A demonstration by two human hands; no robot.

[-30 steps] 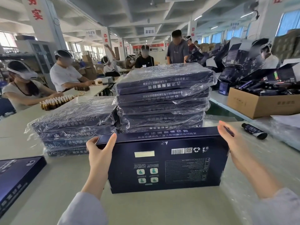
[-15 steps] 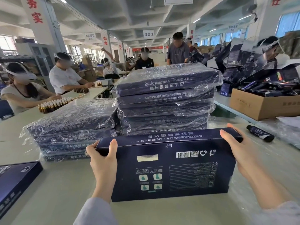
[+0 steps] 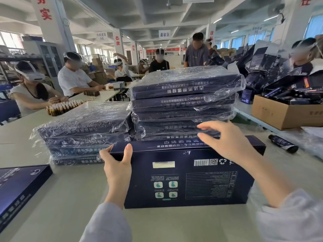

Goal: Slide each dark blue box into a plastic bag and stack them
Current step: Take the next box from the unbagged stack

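A dark blue box stands tilted on the table in front of me, its printed back facing me. My left hand grips its upper left corner, thumb over the top edge. My right hand hovers over the top edge near the middle, fingers spread, holding nothing. Behind the box stand two stacks of bagged boxes: a tall stack and a lower stack to its left. Another unbagged dark blue box lies at the left edge.
A cardboard carton of dark items sits at the right, with a dark tube lying near it. Clear plastic film lies along the right side. Other people work at a table with small brown bottles behind left.
My right hand has let go of the box's right end and moved left over its top edge. The left hand keeps its grip.
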